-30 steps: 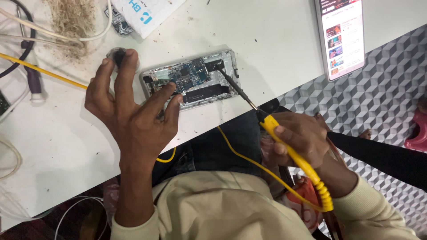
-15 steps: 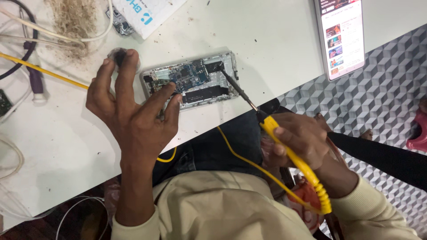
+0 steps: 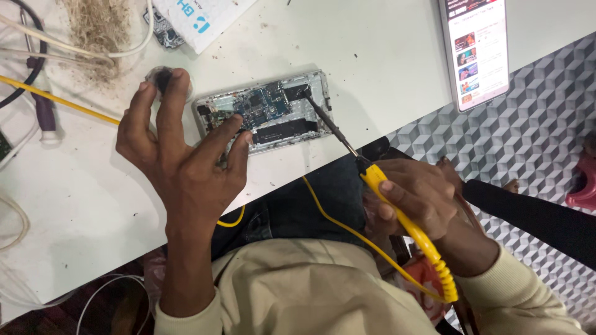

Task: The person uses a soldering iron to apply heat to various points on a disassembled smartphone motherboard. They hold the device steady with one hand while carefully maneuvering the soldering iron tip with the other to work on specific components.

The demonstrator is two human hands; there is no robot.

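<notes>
Right hand (image 3: 422, 201) around yellow soldering iron (image 3: 397, 211), seemingly pen-style.

The opened phone (image 3: 264, 111) shows a bare metal frame and a glossy blue circuit board, the soldering iron (image 3: 379, 186) has a dark metal shaft and smooth yellow plastic handle, the desk (image 3: 385, 56) is matt white and speckled, and the sleeves (image 3: 292, 298) are soft beige cloth.

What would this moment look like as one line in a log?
left hand: fingers on opened phone | right hand: holds yellow soldering iron, tip on phone | surface: white table
</notes>
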